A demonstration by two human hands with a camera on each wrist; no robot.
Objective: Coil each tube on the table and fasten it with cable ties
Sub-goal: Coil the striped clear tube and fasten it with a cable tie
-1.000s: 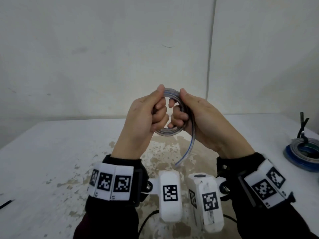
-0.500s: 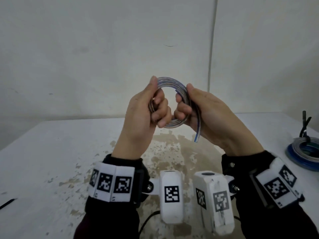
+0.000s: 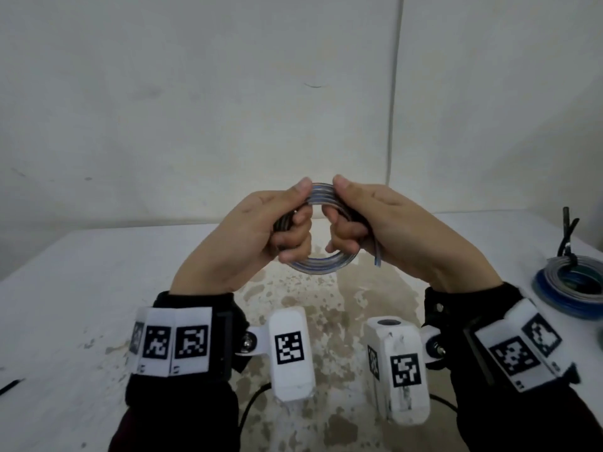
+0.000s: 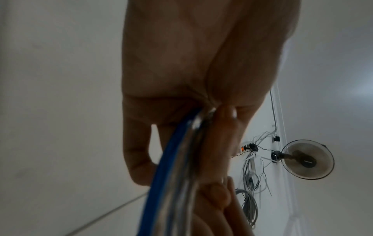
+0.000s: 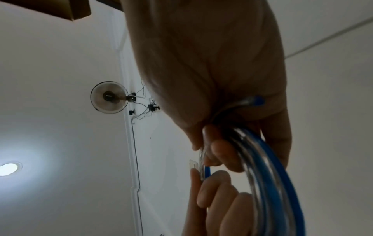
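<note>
A clear tube with a blue stripe is wound into a small coil [image 3: 321, 267] held upright in the air above the table [image 3: 81, 288]. My left hand [image 3: 280, 223] grips the coil's left side, fingers curled through the ring and thumb on its top. My right hand [image 3: 346, 223] grips the right side the same way. The tube's short free end [image 3: 377, 259] sticks down below my right palm. In the wrist views the coil [image 4: 175, 183] runs through the left fingers, and the coil [image 5: 268, 175] passes under my right fingers.
A second tube coil [image 3: 574, 285], blue and clear, lies at the table's right edge with a black cable tie [image 3: 567, 236] standing up from it. A thin black strip [image 3: 11, 386] lies at the left edge. The wall rises behind the table.
The tube's hanging tail has been wound in, from long to a short stub. Both hands have shifted round the coil, thumbs now meeting on its top.
</note>
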